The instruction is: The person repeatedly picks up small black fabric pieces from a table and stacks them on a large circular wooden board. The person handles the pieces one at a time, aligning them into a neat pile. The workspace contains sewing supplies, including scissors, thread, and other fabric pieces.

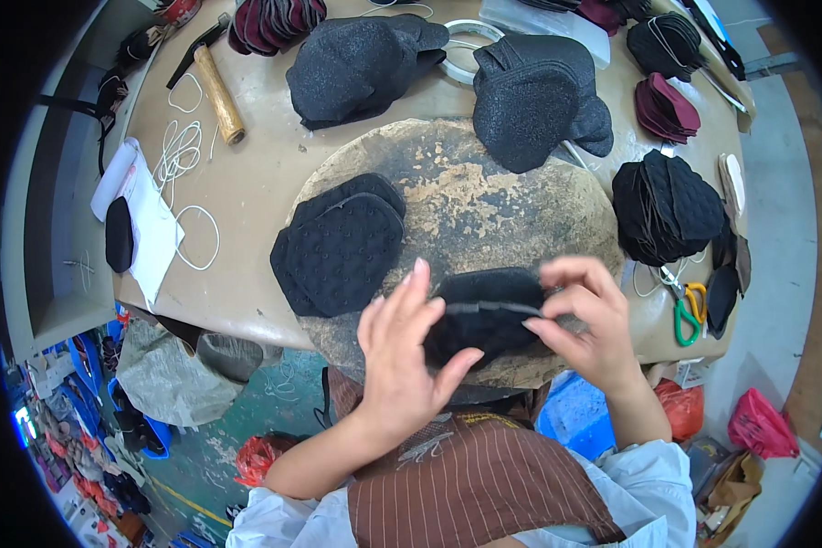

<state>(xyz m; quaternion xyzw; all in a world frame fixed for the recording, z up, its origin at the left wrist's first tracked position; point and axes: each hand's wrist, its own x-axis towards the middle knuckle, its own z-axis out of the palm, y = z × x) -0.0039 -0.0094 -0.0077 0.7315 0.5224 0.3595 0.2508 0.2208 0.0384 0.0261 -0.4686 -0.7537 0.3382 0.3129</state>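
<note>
With my left hand (402, 356) spread wide beside it, the black pad (484, 327), pinched only at one end by my right hand (591, 320) above the round board (498, 210), could have slipped.

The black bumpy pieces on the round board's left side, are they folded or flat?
Flat: the black pieces overlap on the round board, dimples showing, no fold visible.

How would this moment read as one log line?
Left hand: spread at black piece | Right hand: pinching its edge | Round board: quilted black pieces | Nearby: hammer, scissors
</note>
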